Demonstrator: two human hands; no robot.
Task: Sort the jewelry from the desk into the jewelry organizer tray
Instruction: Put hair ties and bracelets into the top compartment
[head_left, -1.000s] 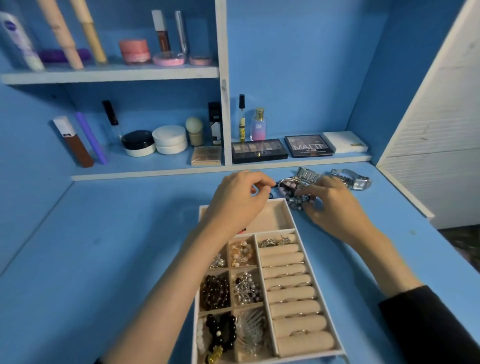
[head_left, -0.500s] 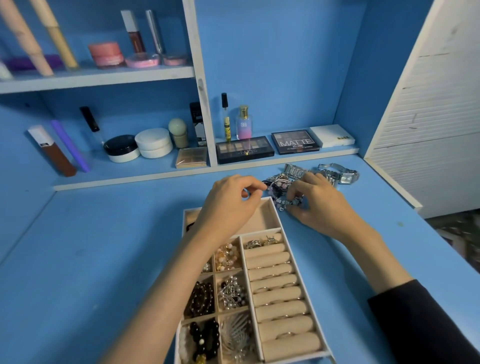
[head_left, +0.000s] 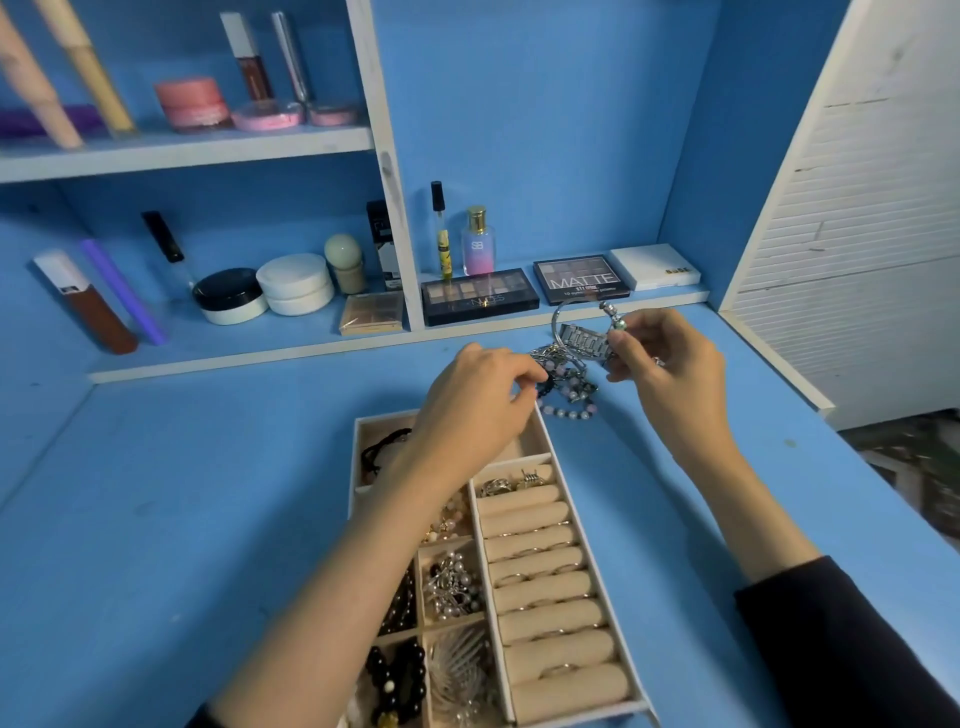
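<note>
Beige velvet lines the rectangular jewelry organizer tray (head_left: 532, 441), which sits at the near edge of the blue desk (head_left: 208, 519), about midway along it. Its right half holds a column of padded ring rolls (head_left: 545, 592) with thin rings tucked between them. Its left half is split into small compartments: a black round-bead bracelet (head_left: 400, 680) nearest, a cluster of pearl and silver pieces (head_left: 452, 582) beyond it. A black cord (head_left: 379, 452) lies in the wide far compartment.

Over that far compartment hovers the left hand (head_left: 467, 410), fingers curled, with thumb and forefinger pinching a small dark piece (head_left: 544, 385) at the tray's far right corner. Which item that piece belongs to cannot be told.

Just past that corner, a tangled pile lies on the desk, with a pink-and-grey beaded bracelet (head_left: 571, 410) at its near side. The right hand (head_left: 670, 374) is raised above the pile, thumb and fingertips pinching a thin silver bangle (head_left: 608, 309). A silver link watch band (head_left: 584, 340) shows inside the hoop.

Along the desk's far edge, a low shelf carries 2 black eyeshadow palettes (head_left: 478, 296).
</note>
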